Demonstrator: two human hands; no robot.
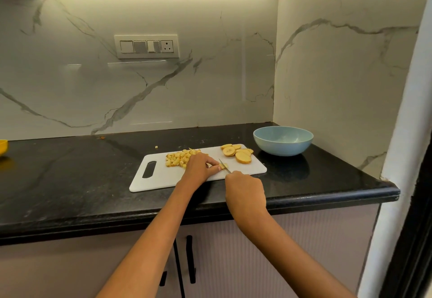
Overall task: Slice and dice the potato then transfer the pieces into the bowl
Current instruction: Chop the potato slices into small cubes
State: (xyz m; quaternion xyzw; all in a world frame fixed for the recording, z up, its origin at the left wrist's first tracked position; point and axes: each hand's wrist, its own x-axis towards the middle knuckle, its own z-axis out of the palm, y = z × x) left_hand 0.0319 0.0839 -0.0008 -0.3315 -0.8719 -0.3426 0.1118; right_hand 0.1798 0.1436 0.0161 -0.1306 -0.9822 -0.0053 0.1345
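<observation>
A white cutting board lies on the black counter. On its far left sits a pile of diced potato; at its far right lie several round potato slices. My left hand pinches a small potato piece near the board's middle. My right hand grips a knife by its hidden handle, the blade set against that piece. An empty light blue bowl stands just right of the board.
The black counter ends at a rounded front edge and at a wall corner on the right. A stray potato bit lies behind the board. A yellow object shows at the far left edge. Cabinet doors with black handles are below.
</observation>
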